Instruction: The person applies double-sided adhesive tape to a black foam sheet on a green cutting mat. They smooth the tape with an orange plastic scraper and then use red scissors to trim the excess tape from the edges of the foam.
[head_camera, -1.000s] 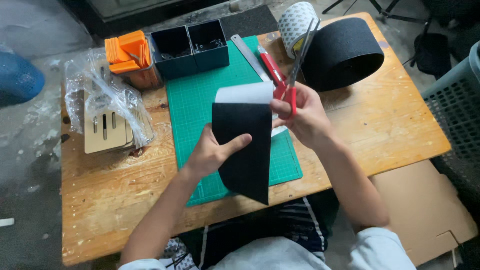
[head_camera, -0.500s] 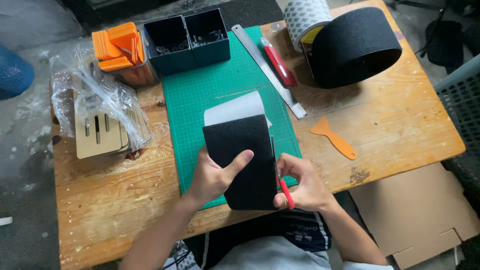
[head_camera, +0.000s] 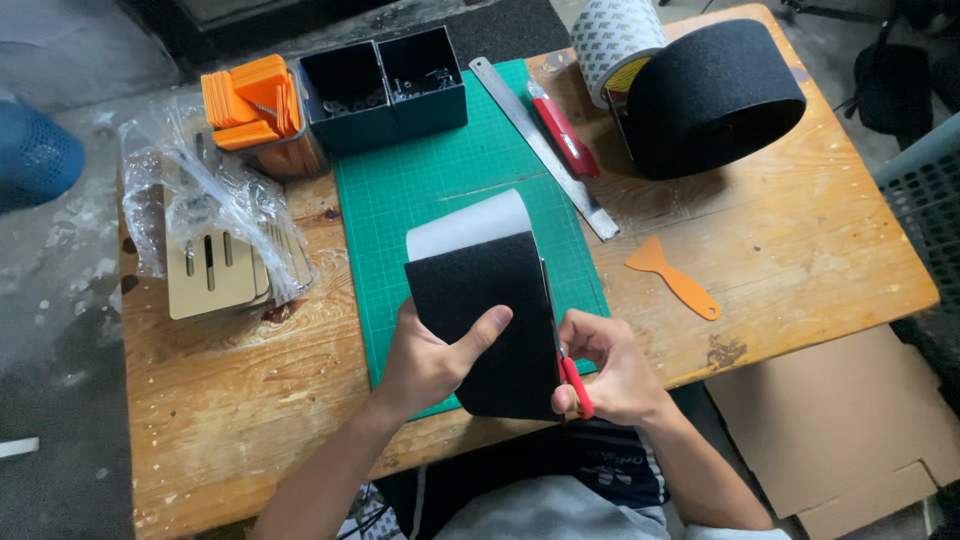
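My left hand (head_camera: 432, 358) grips a black gritty sheet (head_camera: 487, 318) with a white backing that curls up at its far end. The thumb lies across the black face. My right hand (head_camera: 612, 368) holds red-handled scissors (head_camera: 570, 374), whose blades run along the sheet's right edge. Both hands hover over the near part of a green cutting mat (head_camera: 452, 175) on a wooden table (head_camera: 790, 235).
A large black roll (head_camera: 712, 95) and a white roll (head_camera: 612, 38) stand at the back right. A metal ruler (head_camera: 540, 145), red utility knife (head_camera: 563, 133), orange scraper (head_camera: 673, 277), dark bins (head_camera: 385, 88), orange pieces (head_camera: 250, 102) and bagged wooden parts (head_camera: 210, 240) lie around. Cardboard (head_camera: 845, 430) lies on the floor at right.
The sheet and both hands came down from chest height towards the mat's near edge. The scissors swung from pointing up and away to lying along the sheet's right edge.
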